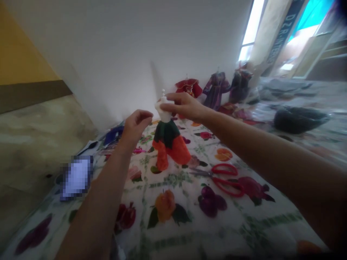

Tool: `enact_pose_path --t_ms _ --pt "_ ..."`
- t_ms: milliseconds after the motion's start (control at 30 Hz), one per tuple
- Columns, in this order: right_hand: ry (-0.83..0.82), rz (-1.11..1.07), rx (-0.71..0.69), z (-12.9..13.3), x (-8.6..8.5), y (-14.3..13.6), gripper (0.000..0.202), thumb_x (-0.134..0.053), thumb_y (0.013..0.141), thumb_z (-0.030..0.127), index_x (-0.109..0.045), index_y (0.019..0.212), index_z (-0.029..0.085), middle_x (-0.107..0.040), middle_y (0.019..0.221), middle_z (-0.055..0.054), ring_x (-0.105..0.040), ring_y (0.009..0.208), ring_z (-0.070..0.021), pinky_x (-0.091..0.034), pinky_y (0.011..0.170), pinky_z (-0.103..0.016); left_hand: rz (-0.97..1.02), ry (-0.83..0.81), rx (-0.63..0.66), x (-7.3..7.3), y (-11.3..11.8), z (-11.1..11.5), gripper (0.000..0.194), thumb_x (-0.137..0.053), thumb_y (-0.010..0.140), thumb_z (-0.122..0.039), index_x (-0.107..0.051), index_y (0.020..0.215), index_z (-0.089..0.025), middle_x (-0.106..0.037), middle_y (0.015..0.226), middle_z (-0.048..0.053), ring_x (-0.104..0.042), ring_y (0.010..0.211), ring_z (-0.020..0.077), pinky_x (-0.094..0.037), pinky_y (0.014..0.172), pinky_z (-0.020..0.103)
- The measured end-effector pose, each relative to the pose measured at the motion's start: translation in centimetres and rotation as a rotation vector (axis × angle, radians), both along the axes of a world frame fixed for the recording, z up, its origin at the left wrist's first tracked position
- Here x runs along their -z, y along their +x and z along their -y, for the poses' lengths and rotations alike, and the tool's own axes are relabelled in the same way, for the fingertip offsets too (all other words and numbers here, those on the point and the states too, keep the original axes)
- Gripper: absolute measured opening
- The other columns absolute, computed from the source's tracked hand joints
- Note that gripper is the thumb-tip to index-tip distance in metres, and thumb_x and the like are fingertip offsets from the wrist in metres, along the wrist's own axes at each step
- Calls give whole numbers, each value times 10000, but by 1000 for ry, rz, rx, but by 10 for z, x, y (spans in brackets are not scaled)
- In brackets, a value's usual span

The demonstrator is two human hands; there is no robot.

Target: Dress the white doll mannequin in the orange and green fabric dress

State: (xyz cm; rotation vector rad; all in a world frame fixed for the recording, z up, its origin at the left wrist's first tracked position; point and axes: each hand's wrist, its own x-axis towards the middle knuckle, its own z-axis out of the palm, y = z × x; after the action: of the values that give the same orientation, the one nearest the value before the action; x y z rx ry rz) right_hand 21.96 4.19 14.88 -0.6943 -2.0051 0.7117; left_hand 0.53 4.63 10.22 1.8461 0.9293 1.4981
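A small white dress form [165, 115] with a knobbed top stands upright in front of me, wearing a dark green [166, 130] and orange skirt [177, 150]. My right hand [185, 104] is closed on its upper body from the right, the thumb across the front. Just left of the form is my left hand [137, 122], thumb and fingers brought together as in a pinch. Whatever the left hand may hold is too small to make out. Red-handled scissors [226, 180] lie on the table to the right of the skirt, blades pointing left.
A fruit-patterned tablecloth [176, 243] covers the table. Small garments, a red one [188, 86] and a purple one [217, 90], stand along the white wall. A dark plastic-wrapped bundle [299, 117] lies at right. A pixelated object [76, 177] is at the left edge.
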Motion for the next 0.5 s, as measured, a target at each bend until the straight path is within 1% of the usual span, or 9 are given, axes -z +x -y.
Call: enact_pose_path --t_ms 67,133,200,267,367,433,500 --pt "36 9 25 -3 -3 0 234 -625 905 285 -550 717 167 -459 629 37 -428 568 -80 -316 493 -216 6 2 -11 1 0 -2 153 -709 744 -270 -685 872 -191 -691 851 18 -600 796 143 -448 711 265" --pt "89 -6 56 -8 -11 1 277 -648 888 276 -521 662 180 -451 604 38 -423 566 -87 -313 501 -228 31 2 -46 1 -1 -3 141 -706 742 -272 -691 859 -194 -686 830 15 -598 779 139 -446 700 260" --pt "126 -75 123 -15 -23 4 307 -660 876 284 -504 627 194 -453 587 35 -424 557 -97 -313 502 -244 78 -6 -106 0 -3 -4 127 -702 735 -270 -694 840 -199 -678 804 11 -601 764 137 -445 679 255" --pt "123 -176 213 -20 -38 8 333 -659 874 282 -487 598 209 -436 565 34 -411 530 -102 -300 490 -259 140 -31 -150 -3 -3 -4 117 -700 715 -253 -691 819 -200 -670 793 6 -605 758 134 -442 663 248" --pt "95 -243 288 -26 -53 11 385 -656 876 259 -448 555 222 -403 535 37 -379 500 -97 -279 478 -265 205 -74 -154 -7 -4 -3 109 -688 689 -229 -678 793 -198 -666 801 3 -606 754 127 -442 656 242" --pt "91 -212 296 -27 -56 12 390 -670 871 266 -453 549 226 -404 521 39 -364 502 -97 -283 479 -265 218 -87 -146 -8 -4 -2 110 -686 682 -234 -673 785 -197 -665 798 3 -607 747 126 -444 661 243" --pt "74 -176 286 -26 -53 10 370 -676 871 268 -478 564 218 -408 516 43 -354 508 -94 -293 490 -261 214 -99 -137 -7 -4 -2 117 -691 680 -246 -674 785 -197 -666 799 3 -612 750 127 -447 676 248"
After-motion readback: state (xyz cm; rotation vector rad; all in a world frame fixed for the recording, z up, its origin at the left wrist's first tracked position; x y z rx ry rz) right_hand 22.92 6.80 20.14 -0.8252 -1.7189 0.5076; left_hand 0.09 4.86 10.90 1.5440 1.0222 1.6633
